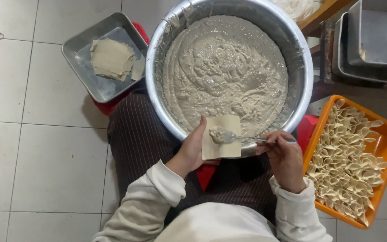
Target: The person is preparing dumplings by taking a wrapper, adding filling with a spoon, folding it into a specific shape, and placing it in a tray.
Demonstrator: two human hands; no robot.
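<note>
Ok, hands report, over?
Left hand holds square pale dough wrapper. Right hand holds metal spoon, grey filling dabbed on wrapper. Nothing blocking.

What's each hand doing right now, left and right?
Left hand: holding a wrapper flat on its palm.
Right hand: closed on a spoon, putting filling on the wrapper.

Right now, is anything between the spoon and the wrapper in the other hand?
Nothing visible. The right hand holds the spoon with its filling-laden tip already resting on the square wrapper, which lies flat in the left hand.
</note>
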